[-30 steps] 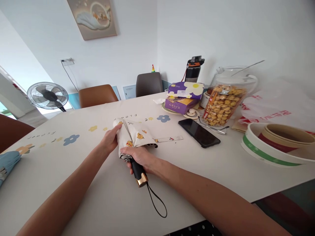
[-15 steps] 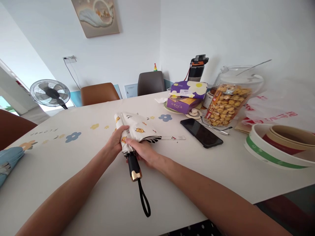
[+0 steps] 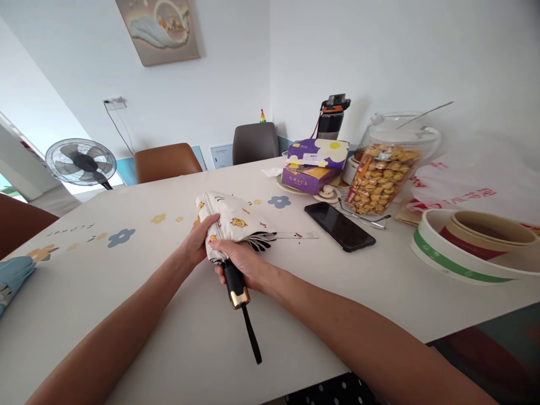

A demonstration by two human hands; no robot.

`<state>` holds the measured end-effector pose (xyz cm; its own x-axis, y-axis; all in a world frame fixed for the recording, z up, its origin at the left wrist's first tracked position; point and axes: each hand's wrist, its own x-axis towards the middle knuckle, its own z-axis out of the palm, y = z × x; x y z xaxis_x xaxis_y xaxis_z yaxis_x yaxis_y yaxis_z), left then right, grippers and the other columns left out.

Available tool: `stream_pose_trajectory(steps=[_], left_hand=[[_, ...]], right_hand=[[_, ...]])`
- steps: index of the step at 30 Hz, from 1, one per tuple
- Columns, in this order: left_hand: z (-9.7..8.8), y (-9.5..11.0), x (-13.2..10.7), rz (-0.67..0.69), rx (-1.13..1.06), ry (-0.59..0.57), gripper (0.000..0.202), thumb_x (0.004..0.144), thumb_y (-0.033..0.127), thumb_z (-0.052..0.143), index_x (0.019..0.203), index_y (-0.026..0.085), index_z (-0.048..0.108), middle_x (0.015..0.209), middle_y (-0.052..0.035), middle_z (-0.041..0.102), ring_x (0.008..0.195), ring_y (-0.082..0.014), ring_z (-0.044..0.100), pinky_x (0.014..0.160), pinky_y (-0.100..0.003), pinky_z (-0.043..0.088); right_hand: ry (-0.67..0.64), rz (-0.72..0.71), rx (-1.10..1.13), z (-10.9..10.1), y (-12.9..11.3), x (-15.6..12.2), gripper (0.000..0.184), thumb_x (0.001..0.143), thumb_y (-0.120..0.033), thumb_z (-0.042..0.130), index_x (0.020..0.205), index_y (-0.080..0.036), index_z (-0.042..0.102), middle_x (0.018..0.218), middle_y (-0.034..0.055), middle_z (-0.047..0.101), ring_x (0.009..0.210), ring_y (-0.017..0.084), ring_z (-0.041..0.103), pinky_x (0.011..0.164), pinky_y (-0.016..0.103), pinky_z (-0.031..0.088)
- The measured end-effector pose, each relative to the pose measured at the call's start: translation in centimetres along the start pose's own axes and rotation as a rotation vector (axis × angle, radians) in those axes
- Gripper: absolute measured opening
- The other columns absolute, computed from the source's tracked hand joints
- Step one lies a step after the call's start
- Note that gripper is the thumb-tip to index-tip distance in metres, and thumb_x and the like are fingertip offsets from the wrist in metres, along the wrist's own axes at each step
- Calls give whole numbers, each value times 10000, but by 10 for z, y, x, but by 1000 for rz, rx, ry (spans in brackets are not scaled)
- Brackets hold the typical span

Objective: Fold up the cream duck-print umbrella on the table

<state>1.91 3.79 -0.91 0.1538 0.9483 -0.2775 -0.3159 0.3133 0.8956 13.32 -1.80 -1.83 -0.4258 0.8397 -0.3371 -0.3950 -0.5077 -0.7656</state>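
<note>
A folded white umbrella (image 3: 231,218) with small yellow cartoon prints is held between both hands, just over the table. Its black handle with a gold end cap points toward me, and a black wrist strap (image 3: 252,334) hangs from it. My left hand (image 3: 201,239) grips the canopy's left side, thumb on top. Around the lower canopy near the handle, my right hand (image 3: 244,264) is closed, thumb on the fabric and some fingers underneath. The loose closing band (image 3: 297,235) sticks out to the right.
A black phone (image 3: 340,226) lies right of the umbrella, with glasses (image 3: 367,220) behind it. Beyond stand purple tissue packs (image 3: 314,163), a snack jar (image 3: 382,174) and a bottle (image 3: 332,118). Tape rolls (image 3: 459,253) are at the right, a blue folded item (image 3: 14,278) at the far left.
The handle end has swung slightly to the right, and the strap now hangs edge-on instead of as an open loop. Both hands keep their hold. The view has shifted a little.
</note>
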Motion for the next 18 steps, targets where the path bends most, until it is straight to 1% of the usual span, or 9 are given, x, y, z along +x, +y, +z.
stream_pose_trajectory(steps=[2,3,5,6,7,10,13,16,18], left_hand=[[-7,2,4,164,251,119,304,665,306,675,896,123,600,830,-103,664,848,-248,629,746,-330,496],[-10,4,6,256,372,217,321,655,306,686,913,140,591,891,-94,655,902,-239,611,777,-322,479],[-14,9,7,451,530,415,362,649,282,692,976,181,574,1033,-82,620,1003,-222,565,847,-317,437],[-14,12,6,521,581,459,361,661,268,679,999,201,571,1089,-76,600,1034,-215,546,878,-319,416],[-12,14,4,570,622,454,336,679,257,659,1004,215,580,1116,-71,590,1042,-212,538,895,-323,402],[7,16,-4,606,730,295,207,717,228,594,919,222,641,1052,-54,622,962,-211,563,887,-330,403],[36,14,-3,624,828,86,184,703,171,569,840,225,680,971,-37,645,928,-212,568,905,-318,388],[65,14,10,652,978,-214,281,683,87,520,828,245,701,992,-16,652,1011,-214,541,965,-296,334],[82,15,23,607,1069,-400,348,645,42,504,832,254,707,1014,-12,657,1035,-221,535,980,-307,316]], right_hand=[[52,-1,21,-1,0,2,211,733,-278,621,861,-164,497,621,-11,500,432,102,507,336,228,452],[62,10,25,-1,-1,2,190,744,-271,611,847,-162,494,619,-11,497,432,104,510,342,240,464],[68,52,24,-2,-1,4,159,765,-258,588,838,-156,491,621,-4,505,438,116,530,363,273,495],[64,69,26,-3,-1,4,150,774,-254,579,843,-153,492,626,0,512,447,125,544,373,290,508],[56,79,32,-3,-2,5,148,778,-250,573,851,-150,493,632,3,519,456,133,556,379,305,518],[28,86,69,-4,-2,6,163,773,-246,583,856,-145,484,643,2,527,465,140,568,378,326,531],[-1,66,81,-5,-1,8,144,776,-229,569,837,-142,471,637,-5,523,450,132,559,373,329,535],[7,64,50,-7,0,8,131,784,-223,542,845,-144,456,631,-3,519,454,146,575,373,335,534],[0,110,1,-9,1,8,164,782,-255,541,862,-146,449,634,13,535,461,176,598,358,336,521]])
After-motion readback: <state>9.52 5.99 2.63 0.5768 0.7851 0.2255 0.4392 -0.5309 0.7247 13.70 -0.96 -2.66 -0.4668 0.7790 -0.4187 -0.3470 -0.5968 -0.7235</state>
